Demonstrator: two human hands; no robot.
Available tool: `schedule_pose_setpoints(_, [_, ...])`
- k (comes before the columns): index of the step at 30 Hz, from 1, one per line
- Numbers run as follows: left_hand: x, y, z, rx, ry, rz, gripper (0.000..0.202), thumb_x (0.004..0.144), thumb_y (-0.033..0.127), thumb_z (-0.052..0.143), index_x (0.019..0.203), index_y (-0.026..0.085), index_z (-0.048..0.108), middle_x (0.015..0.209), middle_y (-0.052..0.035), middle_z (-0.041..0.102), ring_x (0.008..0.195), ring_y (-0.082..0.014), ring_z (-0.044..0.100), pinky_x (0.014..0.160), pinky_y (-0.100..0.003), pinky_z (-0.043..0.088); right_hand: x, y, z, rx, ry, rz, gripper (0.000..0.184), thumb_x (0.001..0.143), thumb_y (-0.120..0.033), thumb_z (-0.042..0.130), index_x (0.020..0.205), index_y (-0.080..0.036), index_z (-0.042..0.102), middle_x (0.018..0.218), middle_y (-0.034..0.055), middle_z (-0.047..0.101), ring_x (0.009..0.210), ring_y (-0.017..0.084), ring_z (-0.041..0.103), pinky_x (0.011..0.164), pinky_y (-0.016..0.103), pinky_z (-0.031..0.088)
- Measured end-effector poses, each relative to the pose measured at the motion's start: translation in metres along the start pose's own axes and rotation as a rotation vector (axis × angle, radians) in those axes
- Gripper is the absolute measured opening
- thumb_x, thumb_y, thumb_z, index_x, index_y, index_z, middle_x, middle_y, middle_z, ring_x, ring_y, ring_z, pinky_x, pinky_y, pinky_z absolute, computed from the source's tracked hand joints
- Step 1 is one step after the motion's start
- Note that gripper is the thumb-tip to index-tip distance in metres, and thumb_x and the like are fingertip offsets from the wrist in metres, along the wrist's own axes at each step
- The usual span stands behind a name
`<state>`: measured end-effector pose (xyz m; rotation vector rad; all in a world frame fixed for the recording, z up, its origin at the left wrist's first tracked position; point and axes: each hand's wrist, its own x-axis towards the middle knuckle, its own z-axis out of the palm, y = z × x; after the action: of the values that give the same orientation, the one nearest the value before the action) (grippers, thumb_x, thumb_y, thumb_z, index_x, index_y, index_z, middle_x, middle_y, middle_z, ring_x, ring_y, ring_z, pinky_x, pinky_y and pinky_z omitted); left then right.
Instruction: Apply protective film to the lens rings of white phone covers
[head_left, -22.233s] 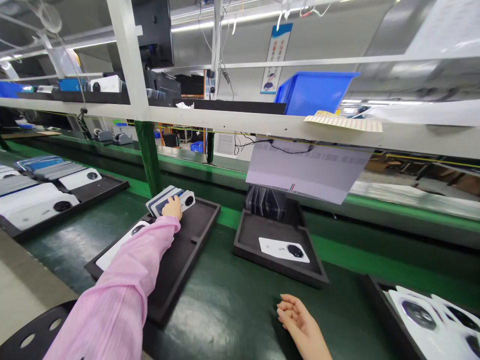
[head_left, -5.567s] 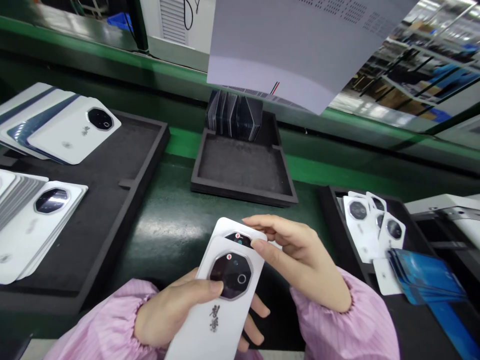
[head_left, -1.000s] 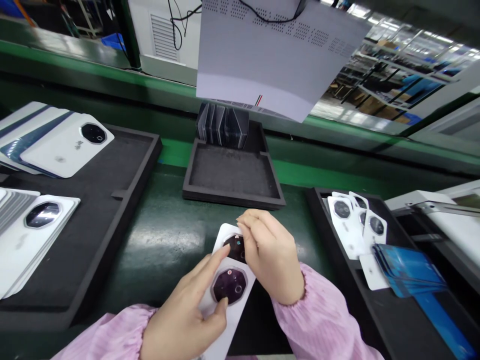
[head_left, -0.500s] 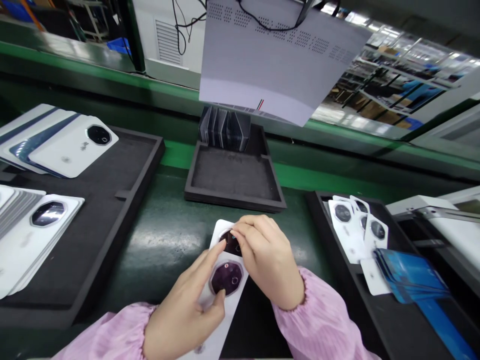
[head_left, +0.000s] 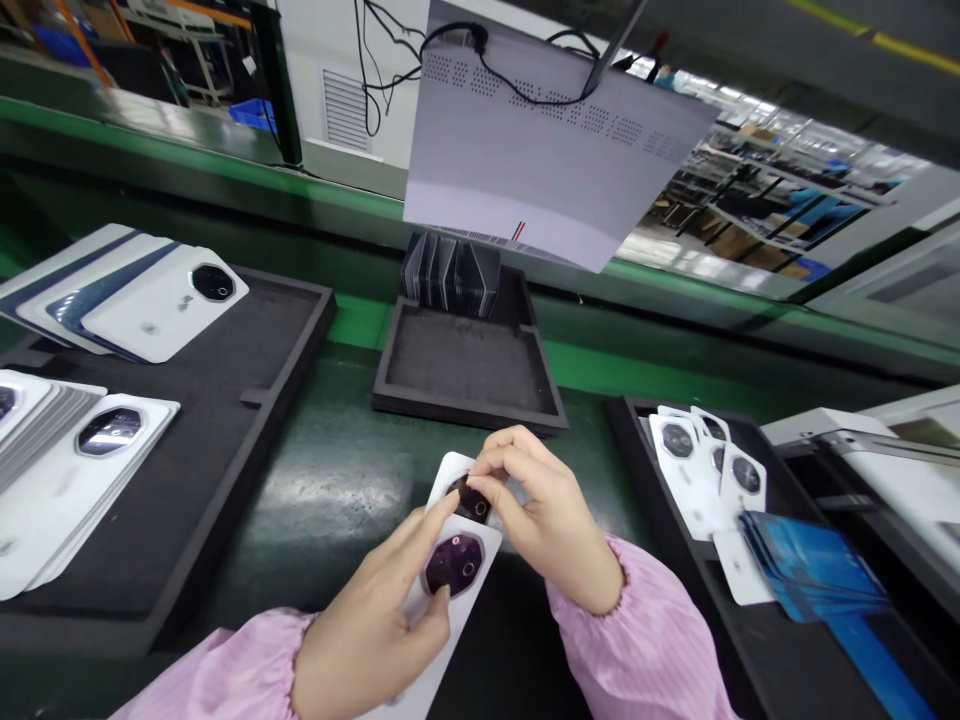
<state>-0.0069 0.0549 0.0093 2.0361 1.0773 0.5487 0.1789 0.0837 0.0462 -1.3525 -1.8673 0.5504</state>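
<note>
Two white phone back covers lie in front of me, one overlapping the other. The nearer phone back cover [head_left: 469, 590] has a dark octagonal camera window [head_left: 454, 563]. Above it shows the upper end of the farther phone back cover [head_left: 450, 470], whose dark window is partly hidden by my fingers. My left hand [head_left: 375, 600] rests over the covers' left side, thumb and index finger apart, the thumb on the nearer window and the index tip at the farther one. In a pinch, my right hand [head_left: 536, 510] touches the farther window's upper edge; anything between its fingertips is too small to tell.
At left, a dark foam tray [head_left: 255, 330] bears stacked white phone back covers [head_left: 165, 305]. A smaller tray [head_left: 472, 405] ahead holds a row of dark thin pieces [head_left: 450, 275] under a hanging monitor [head_left: 540, 150]. White covers [head_left: 690, 480] and blue sheets [head_left: 817, 560] lie at right.
My right hand's fingertips stay pinched at the farther camera window, the wrist shifting slightly right. My left hand stays nearly still. The whole view has shifted a little.
</note>
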Motion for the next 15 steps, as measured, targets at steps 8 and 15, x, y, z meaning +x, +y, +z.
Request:
schedule_pose_setpoints(8, [0.004,-0.002,-0.001,-0.093,-0.006,0.006,0.074,0.079,0.006,0.042,0.142,0.035,0.015,0.147,0.0009,0.032,0.133,-0.0206,0.033,0.108,-0.037,0.034,0.002,0.001,-0.002,0.003,0.175,-0.054,0.012,0.087,-0.012,0.041,0.079,-0.019,0.047,0.089,0.0054,0.049,0.085,0.017,0.052,0.076,0.033,0.045])
schedule_pose_setpoints(15, [0.004,0.000,-0.008,-0.490,0.070,-0.152,0.071,0.080,0.013,0.050,0.142,0.032,0.022,0.149,0.0001,0.029,0.135,-0.0224,0.029,0.112,-0.038,0.027,-0.107,-0.008,-0.065,0.062,-0.178,0.217,0.010,0.082,-0.019,0.057,0.090,-0.025,0.059,0.089,0.0041,0.065,0.081,0.016,0.064,0.073,0.025,0.052])
